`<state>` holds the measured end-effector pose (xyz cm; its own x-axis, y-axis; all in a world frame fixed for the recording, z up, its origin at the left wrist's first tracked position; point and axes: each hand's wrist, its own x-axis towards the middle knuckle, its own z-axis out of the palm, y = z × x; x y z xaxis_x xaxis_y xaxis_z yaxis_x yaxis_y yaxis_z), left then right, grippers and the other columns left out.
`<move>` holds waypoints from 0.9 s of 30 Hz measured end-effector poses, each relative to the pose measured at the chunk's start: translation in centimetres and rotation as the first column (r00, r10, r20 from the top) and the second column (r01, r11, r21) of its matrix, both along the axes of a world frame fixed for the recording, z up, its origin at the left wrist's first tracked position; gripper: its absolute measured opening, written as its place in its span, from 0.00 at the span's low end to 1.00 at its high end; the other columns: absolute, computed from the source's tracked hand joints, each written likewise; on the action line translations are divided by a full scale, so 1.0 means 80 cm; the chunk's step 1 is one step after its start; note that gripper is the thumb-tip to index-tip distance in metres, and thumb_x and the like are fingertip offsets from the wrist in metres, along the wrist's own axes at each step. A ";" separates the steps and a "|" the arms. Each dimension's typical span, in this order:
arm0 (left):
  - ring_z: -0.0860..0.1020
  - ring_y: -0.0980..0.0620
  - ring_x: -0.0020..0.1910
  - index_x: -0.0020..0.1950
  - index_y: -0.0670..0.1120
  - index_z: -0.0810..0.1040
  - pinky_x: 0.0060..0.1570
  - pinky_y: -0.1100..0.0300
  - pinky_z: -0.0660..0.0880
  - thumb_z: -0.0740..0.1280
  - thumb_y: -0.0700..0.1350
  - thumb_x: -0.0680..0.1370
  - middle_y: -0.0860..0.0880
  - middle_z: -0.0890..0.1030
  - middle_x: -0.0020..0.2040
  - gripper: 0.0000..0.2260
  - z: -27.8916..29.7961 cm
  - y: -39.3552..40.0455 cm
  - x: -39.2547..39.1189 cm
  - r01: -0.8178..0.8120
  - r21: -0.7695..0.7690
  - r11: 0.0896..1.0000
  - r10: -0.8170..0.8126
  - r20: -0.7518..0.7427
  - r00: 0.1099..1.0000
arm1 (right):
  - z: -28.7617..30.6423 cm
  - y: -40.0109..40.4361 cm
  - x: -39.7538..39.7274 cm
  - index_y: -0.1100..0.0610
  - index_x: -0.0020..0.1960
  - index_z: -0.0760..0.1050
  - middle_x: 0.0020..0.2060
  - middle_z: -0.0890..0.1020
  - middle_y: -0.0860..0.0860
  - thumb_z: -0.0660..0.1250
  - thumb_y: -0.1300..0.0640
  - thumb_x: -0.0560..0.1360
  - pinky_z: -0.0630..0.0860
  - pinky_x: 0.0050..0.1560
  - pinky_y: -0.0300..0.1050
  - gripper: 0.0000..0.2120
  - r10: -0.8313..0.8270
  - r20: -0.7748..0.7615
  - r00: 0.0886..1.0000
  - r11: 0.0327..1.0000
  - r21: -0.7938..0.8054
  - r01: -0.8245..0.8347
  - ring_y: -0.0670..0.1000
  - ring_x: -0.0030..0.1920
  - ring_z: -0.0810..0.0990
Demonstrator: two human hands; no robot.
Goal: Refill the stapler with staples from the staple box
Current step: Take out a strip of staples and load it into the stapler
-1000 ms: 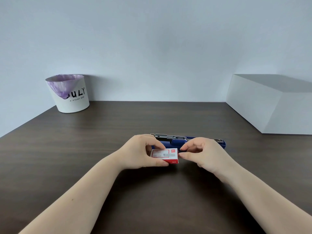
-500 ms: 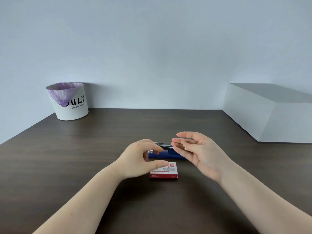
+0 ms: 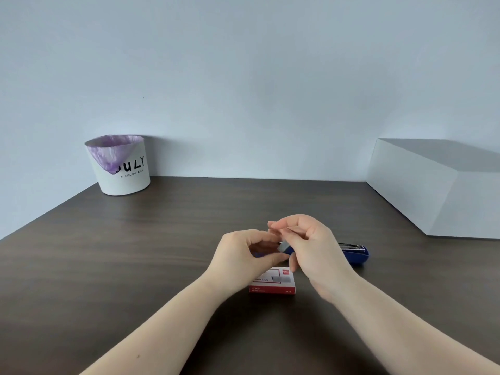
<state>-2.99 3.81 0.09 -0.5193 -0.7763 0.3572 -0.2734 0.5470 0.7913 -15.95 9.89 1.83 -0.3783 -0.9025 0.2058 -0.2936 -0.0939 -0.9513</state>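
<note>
The blue stapler (image 3: 355, 254) lies across the dark table, its metal staple channel showing at the right end. My two hands hide its left and middle parts. My left hand (image 3: 244, 257) curls around the stapler's left end, and a patch of blue shows between thumb and fingers. My right hand (image 3: 308, 253) hovers over the stapler's middle and pinches a small grey strip of staples (image 3: 283, 247) between thumb and fingers. The red and white staple box (image 3: 274, 284) lies flat on the table, just in front of both hands.
A white bin (image 3: 121, 174) with a purple liner stands at the back left by the wall. A large white box (image 3: 433, 190) sits at the right. The dark wooden table (image 3: 135, 266) stretches around the hands.
Both hands let go of the staple box, which now lies on the table. My right hand rose with the strip and came down over the stapler. The camera tilted up.
</note>
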 end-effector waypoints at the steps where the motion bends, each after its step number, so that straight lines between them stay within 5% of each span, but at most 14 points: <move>1: 0.81 0.66 0.40 0.49 0.50 0.84 0.43 0.75 0.75 0.76 0.45 0.68 0.62 0.82 0.38 0.11 -0.001 -0.001 0.000 0.002 0.013 1.000 -0.002 -0.008 1.000 | 0.000 -0.001 0.000 0.51 0.47 0.80 0.46 0.84 0.48 0.60 0.63 0.78 0.79 0.30 0.43 0.12 0.012 0.017 1.000 1.000 0.012 -0.012 0.50 0.26 0.78; 4: 0.83 0.63 0.40 0.47 0.49 0.84 0.43 0.72 0.76 0.74 0.41 0.69 0.57 0.84 0.39 0.08 -0.001 -0.006 0.003 0.004 0.038 0.999 -0.003 -0.039 0.999 | 0.004 -0.002 -0.007 0.49 0.51 0.80 0.47 0.84 0.49 0.64 0.59 0.76 0.83 0.43 0.44 0.09 0.085 -0.074 0.994 0.993 0.088 -0.078 0.48 0.39 0.84; 8: 0.84 0.59 0.40 0.43 0.51 0.84 0.44 0.68 0.79 0.74 0.41 0.69 0.54 0.86 0.40 0.07 0.002 -0.012 0.009 0.006 0.064 0.998 -0.003 -0.058 0.998 | 0.014 0.002 -0.028 0.48 0.52 0.81 0.43 0.84 0.43 0.68 0.55 0.74 0.75 0.39 0.33 0.08 0.173 -0.437 0.883 0.976 0.197 -0.094 0.41 0.30 0.79; 13: 0.84 0.60 0.40 0.39 0.57 0.81 0.46 0.66 0.80 0.76 0.42 0.68 0.55 0.85 0.40 0.09 -0.002 -0.013 0.008 0.015 0.067 0.998 -0.014 -0.021 1.000 | 0.016 -0.001 -0.039 0.49 0.53 0.81 0.46 0.84 0.44 0.69 0.55 0.73 0.75 0.49 0.35 0.10 0.235 -0.542 0.807 0.963 0.243 -0.117 0.41 0.45 0.81; 16: 0.83 0.60 0.40 0.40 0.55 0.81 0.46 0.65 0.80 0.76 0.42 0.67 0.55 0.85 0.40 0.09 -0.003 -0.017 0.009 0.005 0.056 0.998 -0.004 -0.021 1.000 | 0.017 -0.004 -0.047 0.49 0.53 0.81 0.40 0.82 0.40 0.68 0.55 0.74 0.71 0.41 0.28 0.09 0.235 -0.596 0.768 0.966 0.230 -0.118 0.36 0.37 0.79; 22: 0.78 0.59 0.46 0.53 0.53 0.80 0.45 0.71 0.75 0.76 0.50 0.66 0.60 0.79 0.46 0.17 0.004 -0.048 0.030 -0.117 -0.136 0.984 0.131 0.095 0.987 | 0.030 -0.021 -0.060 0.52 0.53 0.80 0.42 0.79 0.41 0.65 0.55 0.76 0.67 0.40 0.25 0.08 0.165 -0.703 0.692 0.984 0.166 -0.066 0.37 0.40 0.75; 27: 0.75 0.59 0.57 0.65 0.54 0.73 0.59 0.63 0.72 0.77 0.54 0.63 0.60 0.75 0.59 0.31 -0.007 -0.065 0.035 -0.049 -0.015 0.999 0.052 0.296 0.954 | 0.025 -0.037 -0.058 0.54 0.50 0.81 0.44 0.78 0.48 0.63 0.56 0.77 0.66 0.39 0.32 0.08 0.230 -0.803 0.550 0.970 0.234 -0.064 0.40 0.37 0.72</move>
<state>-0.21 -1.35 -0.50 -0.5629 -0.8023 0.1987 -0.5224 0.5317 0.6666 -20.57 6.95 3.82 0.0210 -0.9784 0.2055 -0.9478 -0.0850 -0.3075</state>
